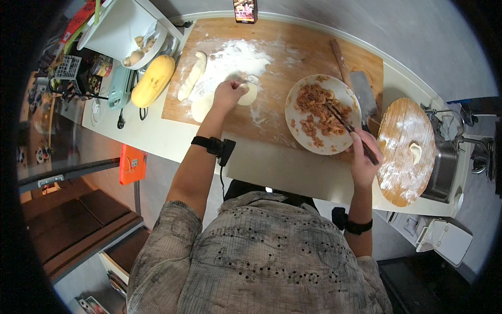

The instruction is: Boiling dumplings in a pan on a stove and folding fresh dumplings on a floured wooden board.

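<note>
My left hand (229, 95) pinches the edge of a small round dough wrapper (248, 96) over the wooden board (272, 121). More flattened dough (201, 108) lies just left of that wrist, partly covered by it. A thick dough roll (193, 77) rests farther left, beside a spread of white flour (239, 61). In my right hand (364, 157) is a pair of dark chopsticks (342, 119), their tips in reddish-brown minced filling (313, 100). That filling sits in a wide white bowl (292, 131) at the board's right side.
A rolling pin (340, 61) and a cleaver (362, 94) lie behind the bowl. To the right, a floured oval tray (404, 176) bears one folded dumpling (415, 153) and overlaps the sink (442, 172). A yellow squash (153, 80) borders the board's left edge; a phone (245, 11) stands behind.
</note>
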